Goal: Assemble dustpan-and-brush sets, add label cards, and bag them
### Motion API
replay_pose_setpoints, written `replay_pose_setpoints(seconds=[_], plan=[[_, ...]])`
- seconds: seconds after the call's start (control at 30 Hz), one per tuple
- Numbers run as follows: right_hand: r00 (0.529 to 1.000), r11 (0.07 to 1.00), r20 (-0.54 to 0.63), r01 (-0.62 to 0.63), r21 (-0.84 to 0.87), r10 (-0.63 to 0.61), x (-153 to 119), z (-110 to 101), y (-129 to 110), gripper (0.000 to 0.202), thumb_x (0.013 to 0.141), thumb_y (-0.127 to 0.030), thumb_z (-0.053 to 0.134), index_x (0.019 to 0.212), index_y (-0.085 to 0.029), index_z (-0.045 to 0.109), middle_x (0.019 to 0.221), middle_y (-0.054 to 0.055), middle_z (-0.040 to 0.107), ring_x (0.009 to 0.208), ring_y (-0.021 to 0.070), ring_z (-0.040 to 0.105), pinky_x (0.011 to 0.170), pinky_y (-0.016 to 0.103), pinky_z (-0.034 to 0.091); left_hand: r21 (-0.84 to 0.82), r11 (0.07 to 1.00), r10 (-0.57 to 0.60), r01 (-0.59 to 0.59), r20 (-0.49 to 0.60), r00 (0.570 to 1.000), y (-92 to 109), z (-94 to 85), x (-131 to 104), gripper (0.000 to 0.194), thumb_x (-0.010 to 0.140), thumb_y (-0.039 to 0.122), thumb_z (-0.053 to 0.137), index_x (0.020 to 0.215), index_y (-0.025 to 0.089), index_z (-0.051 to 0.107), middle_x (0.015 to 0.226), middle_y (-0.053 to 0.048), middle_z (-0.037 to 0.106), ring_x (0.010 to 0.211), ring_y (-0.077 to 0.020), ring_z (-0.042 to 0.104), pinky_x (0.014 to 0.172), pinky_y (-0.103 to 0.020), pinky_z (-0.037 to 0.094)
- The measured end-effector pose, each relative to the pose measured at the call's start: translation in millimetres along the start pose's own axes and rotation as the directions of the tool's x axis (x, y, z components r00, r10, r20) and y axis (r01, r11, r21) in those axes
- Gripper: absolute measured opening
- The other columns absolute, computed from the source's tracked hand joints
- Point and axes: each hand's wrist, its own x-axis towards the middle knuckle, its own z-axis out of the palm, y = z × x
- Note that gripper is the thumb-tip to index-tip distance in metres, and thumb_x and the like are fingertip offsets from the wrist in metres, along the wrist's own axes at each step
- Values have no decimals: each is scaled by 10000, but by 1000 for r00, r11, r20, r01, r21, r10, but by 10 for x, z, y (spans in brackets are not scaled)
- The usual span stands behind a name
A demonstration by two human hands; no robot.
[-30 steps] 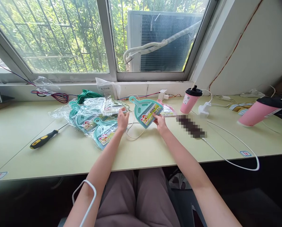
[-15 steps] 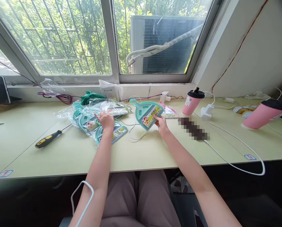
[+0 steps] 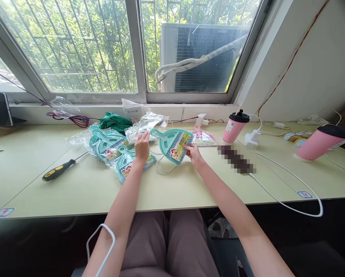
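Observation:
My right hand is closed on the brush edge of a small teal dustpan-and-brush set. The set is held up tilted, its printed label facing me and its handle pointing left. My left hand has its fingers together against a crumpled clear plastic bag, right beside the end of that handle. Its fingertips partly hide the contact. To the left lies a pile of similar teal dustpan sets, some in clear wrap. Another teal set lies partly under my left wrist.
A pink dustpan set lies behind my right hand. Pink cups stand or lean at right, near a white plug adapter and cable. At left are a screwdriver, coiled wires and a green bag.
My left hand has moved right from the pile, and the clear bag has shifted right and back with it. The dustpan set in my right hand has come slightly left and lower.

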Motion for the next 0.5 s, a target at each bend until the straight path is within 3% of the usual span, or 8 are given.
replay_pose_setpoints(seconds=[0.33, 0.43, 0.5], plan=[[984, 998, -180, 3, 67, 9, -33, 7, -10, 99, 738, -137, 724, 788, -197, 662, 817, 10, 750, 777, 151, 709, 750, 272, 604, 16, 998, 57, -57, 1, 998, 32, 4, -17, 657, 864, 15, 273, 1480, 201, 405, 1516, -56, 425, 1370, -270, 387, 1144, -466, 353], [986, 998, -164, 10, 66, 1, -20, 7, 8, 103, 732, -139, 731, 797, -194, 673, 831, 12, 752, 775, 151, 706, 751, 276, 600, 19, 995, 102, -103, 32, 994, 91, 21, -25, 676, 852, 7, 283, 1492, 200, 384, 1523, -45, 417, 1391, -256, 365, 1176, -459, 314], [995, 999, -97, 7, 50, -3, -12, 21, 19, 118, 715, -152, 753, 796, -191, 677, 837, 17, 754, 766, 158, 706, 750, 289, 599, 14, 992, 122, -123, 35, 992, 140, 26, -36, 685, 845, 4, 291, 1493, 209, 379, 1523, -35, 418, 1400, -251, 357, 1217, -487, 219]])
